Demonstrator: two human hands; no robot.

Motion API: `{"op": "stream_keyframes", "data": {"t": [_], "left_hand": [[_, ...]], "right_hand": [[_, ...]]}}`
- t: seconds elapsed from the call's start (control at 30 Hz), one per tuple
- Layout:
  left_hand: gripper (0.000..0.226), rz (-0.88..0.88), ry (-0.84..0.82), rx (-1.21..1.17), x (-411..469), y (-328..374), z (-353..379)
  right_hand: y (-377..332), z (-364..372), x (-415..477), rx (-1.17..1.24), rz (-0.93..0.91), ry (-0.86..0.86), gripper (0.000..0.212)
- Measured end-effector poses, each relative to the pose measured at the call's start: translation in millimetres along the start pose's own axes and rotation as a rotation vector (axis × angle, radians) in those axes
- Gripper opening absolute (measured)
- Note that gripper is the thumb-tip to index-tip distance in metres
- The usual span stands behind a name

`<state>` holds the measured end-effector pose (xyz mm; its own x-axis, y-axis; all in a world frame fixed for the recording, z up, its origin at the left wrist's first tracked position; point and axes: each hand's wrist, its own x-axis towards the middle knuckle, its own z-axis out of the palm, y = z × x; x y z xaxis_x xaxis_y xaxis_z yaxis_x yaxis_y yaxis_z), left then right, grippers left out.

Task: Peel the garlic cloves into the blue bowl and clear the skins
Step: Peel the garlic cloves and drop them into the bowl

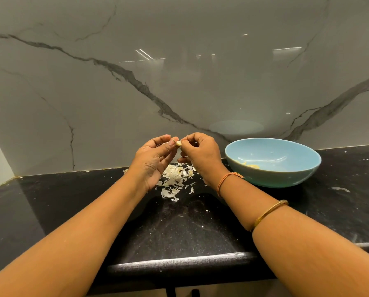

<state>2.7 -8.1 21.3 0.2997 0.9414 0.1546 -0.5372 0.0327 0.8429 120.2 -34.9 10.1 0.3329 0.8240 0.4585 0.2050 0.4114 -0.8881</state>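
Above the skins (175,179), both hands pinch one garlic clove (178,143).

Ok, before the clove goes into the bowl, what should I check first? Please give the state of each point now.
1. The clove is pinched between left hand and right hand: ok.
2. The clove is fully peeled: cannot tell, it is too small to see.
3. The bowl stands upright, to the right of the hands: ok.
4. The way from the hands to the bowl is free: ok.
5. The skins are cleared: not ok, a pile lies on the counter under the hands.
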Motion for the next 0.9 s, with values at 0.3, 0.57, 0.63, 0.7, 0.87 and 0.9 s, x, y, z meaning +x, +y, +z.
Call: {"op": "stream_keyframes", "data": {"t": [0.3,0.57,0.63,0.7,0.87,0.9], "left_hand": [[0.036,-0.065,-0.045,0.109,3,8,-3],[0.040,0.080,-0.029,0.603,4,-1,-9],[0.033,0.085,0.015,0.490,5,0,-9],[0.028,0.081,0.040,0.385,6,2,-8],[0.024,0.050,0.067,0.209,5,3,-8],[0.024,0.044,0.071,0.188,5,4,-8]], "right_hand": [[1,-1,2,-0.462,-0.295,0.019,0.011],[-1,-13,8,-0.612,-0.365,0.136,0.012],[0,-13,7,-0.628,-0.282,0.089,0.015],[1,-10,5,-0.638,-0.193,0.033,0.022],[3,-8,5,-0.624,-0.120,-0.129,0.008],[3,-8,5,-0.600,-0.117,-0.156,0.010]]}}
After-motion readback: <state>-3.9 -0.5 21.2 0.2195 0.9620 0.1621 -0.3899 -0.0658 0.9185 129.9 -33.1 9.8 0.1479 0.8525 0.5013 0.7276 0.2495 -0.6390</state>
